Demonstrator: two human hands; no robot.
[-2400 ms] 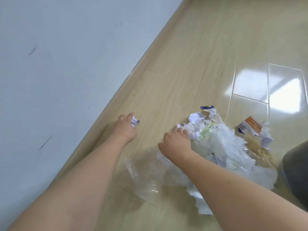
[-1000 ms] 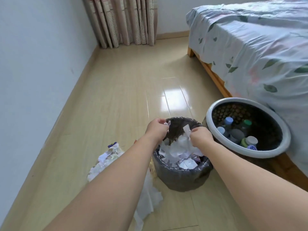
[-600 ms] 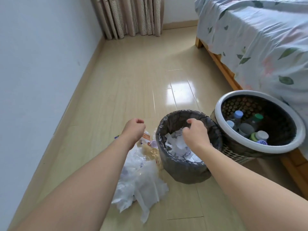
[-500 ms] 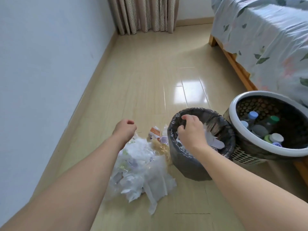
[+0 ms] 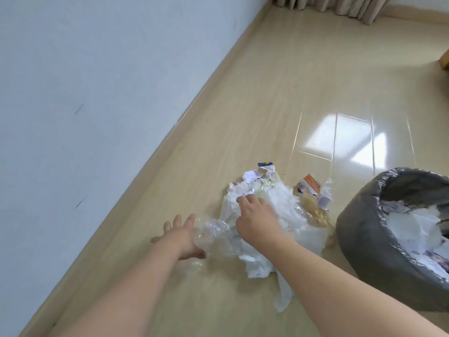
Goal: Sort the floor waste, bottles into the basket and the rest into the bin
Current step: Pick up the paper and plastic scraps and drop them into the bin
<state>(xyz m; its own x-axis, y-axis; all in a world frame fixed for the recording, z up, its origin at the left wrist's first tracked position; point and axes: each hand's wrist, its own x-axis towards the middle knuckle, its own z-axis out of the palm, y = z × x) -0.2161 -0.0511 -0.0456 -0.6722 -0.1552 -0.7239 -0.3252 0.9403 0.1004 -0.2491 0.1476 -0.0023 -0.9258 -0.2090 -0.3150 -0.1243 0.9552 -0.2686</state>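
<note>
A heap of floor waste (image 5: 286, 210), mostly white plastic and torn paper, lies on the wooden floor left of the bin (image 5: 379, 263). The bin is lined with a grey bag and holds white paper scraps. My right hand (image 5: 255, 217) rests on top of the heap, its fingertips touching the white scraps at the far side. My left hand (image 5: 179, 235) hovers with fingers spread at the heap's left edge, against a crumpled clear plastic wrap (image 5: 213, 235). An orange-and-white carton scrap (image 5: 309, 186) and a tan crumpled piece (image 5: 317, 212) lie beside the bin. The bottle basket is out of view.
A blue-grey wall (image 5: 85, 105) with a pale skirting board (image 5: 184, 132) runs along the left. Curtain hems (image 5: 340, 4) hang at the top. A wooden bed corner (image 5: 445, 59) shows at the right edge. Glossy floor (image 5: 315, 76) stretches beyond the heap.
My view has swung down and left from the bin and basket to the heap. My right hand left the bin and now lies on the heap; my left hand has opened beside the clear wrap.
</note>
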